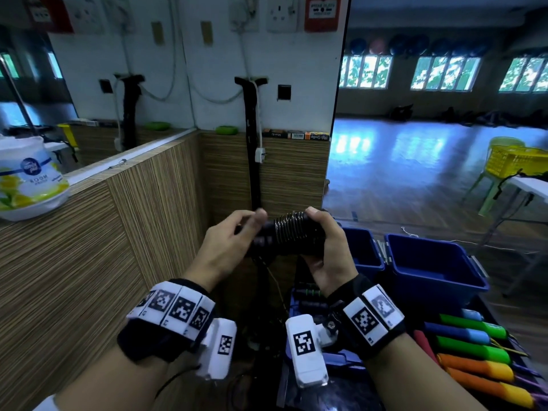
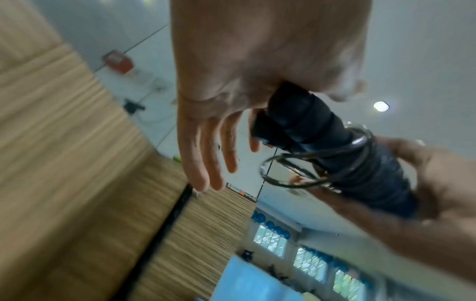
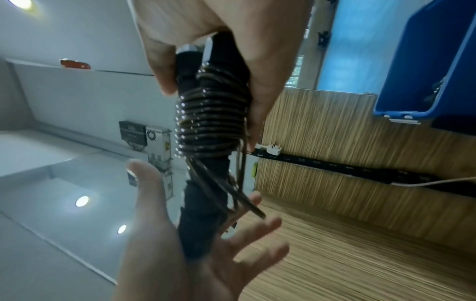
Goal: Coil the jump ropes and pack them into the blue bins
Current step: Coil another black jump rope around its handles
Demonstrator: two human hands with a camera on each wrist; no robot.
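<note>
The black jump rope (image 1: 284,232) is held in the air, nearer than the blue bins and just left of them, its two handles side by side with the cord wound round them in tight turns; the right hand (image 1: 326,247) has its fingers (image 3: 165,67) and thumb curled round the wound end, while the left hand (image 1: 228,241) is at the bare handle end with its fingers (image 2: 206,154) straight and spread, holding nothing firmly (a few last loops hang slack there, as the left wrist view shows). To do this step well, I judge the left hand should draw those slack loops snug against the coil and tuck the free end under a turn, the right hand clamped meanwhile, so that nothing springs loose over the bin; just beyond the rope stand the blue bins (image 1: 433,262); well left of them a white tub (image 1: 29,185) reads "ROOM", its brand too blurred to read; farthest, a red wall box (image 1: 321,13) bears illegible lettering.
</note>
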